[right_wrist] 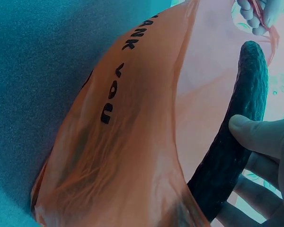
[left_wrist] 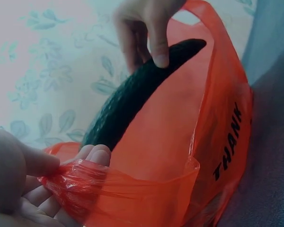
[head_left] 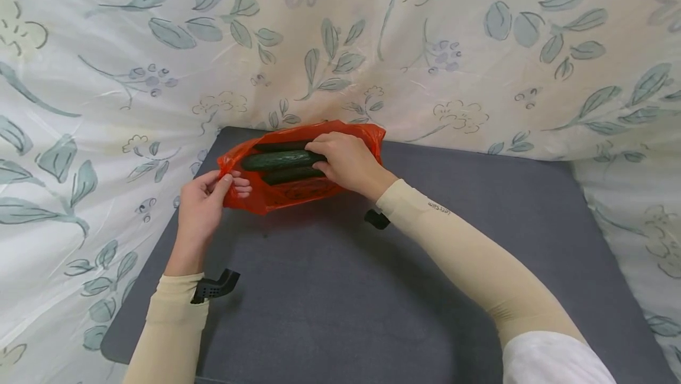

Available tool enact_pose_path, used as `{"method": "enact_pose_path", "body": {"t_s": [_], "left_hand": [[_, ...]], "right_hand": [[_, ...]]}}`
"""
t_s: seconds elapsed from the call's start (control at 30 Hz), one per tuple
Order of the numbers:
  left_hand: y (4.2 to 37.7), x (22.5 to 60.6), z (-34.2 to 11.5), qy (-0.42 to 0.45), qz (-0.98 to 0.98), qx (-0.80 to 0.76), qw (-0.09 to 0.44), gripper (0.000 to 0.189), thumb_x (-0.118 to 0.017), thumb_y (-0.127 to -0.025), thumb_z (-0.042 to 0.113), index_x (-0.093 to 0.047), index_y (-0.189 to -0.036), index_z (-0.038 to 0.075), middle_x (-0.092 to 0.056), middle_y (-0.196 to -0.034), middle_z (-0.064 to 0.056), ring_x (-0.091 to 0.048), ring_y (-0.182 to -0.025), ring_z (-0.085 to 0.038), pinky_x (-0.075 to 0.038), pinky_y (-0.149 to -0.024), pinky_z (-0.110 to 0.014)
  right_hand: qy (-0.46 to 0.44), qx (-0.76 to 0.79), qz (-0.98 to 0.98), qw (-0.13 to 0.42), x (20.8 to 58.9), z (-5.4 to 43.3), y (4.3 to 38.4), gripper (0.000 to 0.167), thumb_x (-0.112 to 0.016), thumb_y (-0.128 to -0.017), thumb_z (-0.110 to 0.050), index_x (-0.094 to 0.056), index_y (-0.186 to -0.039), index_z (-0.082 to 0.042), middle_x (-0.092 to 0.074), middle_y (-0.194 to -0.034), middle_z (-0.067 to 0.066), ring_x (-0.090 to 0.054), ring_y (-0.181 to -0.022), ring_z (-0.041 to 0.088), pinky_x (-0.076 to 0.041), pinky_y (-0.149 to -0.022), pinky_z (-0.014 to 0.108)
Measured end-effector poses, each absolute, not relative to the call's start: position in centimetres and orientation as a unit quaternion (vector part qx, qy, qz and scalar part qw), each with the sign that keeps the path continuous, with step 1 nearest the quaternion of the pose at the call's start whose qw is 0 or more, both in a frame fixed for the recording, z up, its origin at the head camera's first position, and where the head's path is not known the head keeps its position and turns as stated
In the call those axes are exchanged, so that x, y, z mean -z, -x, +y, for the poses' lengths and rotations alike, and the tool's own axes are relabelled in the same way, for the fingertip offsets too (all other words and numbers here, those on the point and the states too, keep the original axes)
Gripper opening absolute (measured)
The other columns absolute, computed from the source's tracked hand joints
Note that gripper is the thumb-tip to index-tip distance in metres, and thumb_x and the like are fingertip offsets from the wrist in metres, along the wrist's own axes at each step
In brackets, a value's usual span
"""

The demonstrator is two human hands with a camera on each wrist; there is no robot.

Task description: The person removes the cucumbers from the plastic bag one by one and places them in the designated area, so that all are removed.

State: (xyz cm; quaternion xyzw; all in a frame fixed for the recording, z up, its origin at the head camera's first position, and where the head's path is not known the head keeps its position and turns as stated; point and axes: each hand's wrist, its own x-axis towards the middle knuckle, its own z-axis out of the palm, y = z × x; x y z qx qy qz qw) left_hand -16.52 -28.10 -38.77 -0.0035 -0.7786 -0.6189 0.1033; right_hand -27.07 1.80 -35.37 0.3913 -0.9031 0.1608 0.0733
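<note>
My right hand (head_left: 346, 159) grips a dark green cucumber (head_left: 279, 160) at the mouth of a red plastic bag (head_left: 247, 199). Thumb and fingers lie on opposite sides of the cucumber (right_wrist: 251, 90) in the right wrist view. Gathered plastic at the bag's left end is pinched by my left hand (head_left: 204, 198), which keeps that side up. Below the held cucumber, another cucumber (head_left: 292, 175) shows in the bag, and a dark green shape (head_left: 284, 146) lies behind it. Black lettering runs down the bag's side (left_wrist: 227, 142) in the left wrist view.
The bag stands toward the back left of a dark grey table (head_left: 330, 289). A white sheet with a leaf and flower print (head_left: 452, 47) hangs behind and along both sides. Black wrist cameras (head_left: 215, 286) are strapped over beige sleeves (head_left: 457, 248).
</note>
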Motion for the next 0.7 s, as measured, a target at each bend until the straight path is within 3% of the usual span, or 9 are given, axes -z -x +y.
{"method": "enact_pose_path", "body": {"t_s": [0.33, 0.43, 0.57, 0.7], "left_hand": [[16.5, 38.4, -27.8, 0.0, -0.767, 0.634, 0.101, 0.038, -0.062, -0.113, 0.02, -0.067, -0.133, -0.013, -0.08, -0.103, -0.011, -0.08, -0.084, -0.014, -0.062, -0.087, -0.025], [16.5, 38.4, -27.7, -0.008, -0.785, 0.611, 0.106, 0.039, -0.061, -0.113, 0.021, -0.068, -0.132, -0.013, -0.08, -0.099, -0.009, -0.078, -0.081, -0.01, -0.062, -0.079, -0.02], [16.4, 38.5, -27.6, -0.019, -0.818, 0.562, 0.124, 0.04, -0.06, -0.114, 0.024, -0.071, -0.131, -0.011, -0.08, -0.096, -0.009, -0.075, -0.078, -0.006, -0.055, -0.059, -0.017], [16.4, 38.7, -27.5, -0.01, -0.81, 0.575, 0.117, 0.04, -0.059, -0.114, 0.023, -0.07, -0.131, -0.012, -0.08, -0.096, -0.01, -0.077, -0.078, -0.008, -0.059, -0.063, -0.017]], "right_hand": [[-0.406, -0.18, -0.892, 0.083, 34.6, 2.8, 26.2, 0.043, -0.082, -0.099, -0.017, -0.074, -0.141, -0.011, -0.072, -0.136, 0.005, -0.065, -0.127, 0.025, -0.056, -0.106, 0.044], [-0.421, -0.18, -0.884, 0.094, 34.4, 2.9, 25.8, 0.042, -0.083, -0.099, -0.017, -0.074, -0.14, -0.01, -0.073, -0.135, 0.006, -0.065, -0.126, 0.026, -0.056, -0.107, 0.043], [-0.432, -0.18, -0.878, 0.104, 34.1, 2.9, 25.4, 0.042, -0.083, -0.099, -0.017, -0.074, -0.14, -0.009, -0.073, -0.135, 0.006, -0.066, -0.126, 0.026, -0.056, -0.107, 0.041], [-0.434, -0.185, -0.875, 0.108, 33.7, 2.8, 25.0, 0.042, -0.083, -0.099, -0.016, -0.074, -0.14, -0.01, -0.073, -0.135, 0.005, -0.065, -0.126, 0.025, -0.056, -0.107, 0.04]]}}
